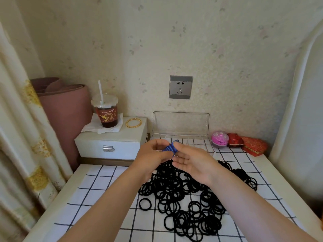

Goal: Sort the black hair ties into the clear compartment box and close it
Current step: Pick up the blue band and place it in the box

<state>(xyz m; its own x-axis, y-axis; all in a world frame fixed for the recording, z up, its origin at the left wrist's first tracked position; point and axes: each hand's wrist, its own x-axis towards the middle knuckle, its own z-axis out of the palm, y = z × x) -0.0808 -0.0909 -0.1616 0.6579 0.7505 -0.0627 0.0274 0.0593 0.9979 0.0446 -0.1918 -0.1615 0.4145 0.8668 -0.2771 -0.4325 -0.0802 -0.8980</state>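
Observation:
A big pile of black hair ties (188, 198) lies spread on the white checked cloth (97, 194). Behind it, against the wall, stands the clear compartment box (195, 143) with its lid (180, 124) raised upright. Both hands are held above the far edge of the pile, just in front of the box. My left hand (152, 156) and my right hand (194, 161) pinch a small blue striped bundle (170, 148) between their fingertips. What the bundle is I cannot tell. The hands hide part of the box's front compartments.
A white drawer box (111, 142) at the left carries an iced drink cup with straw (105, 112) on a napkin and gold bangles (133, 122). A pink egg-shaped case (219, 138), a red box (235, 140) and a red heart box (254, 145) sit right of the clear box. A curtain (21, 128) hangs at the left.

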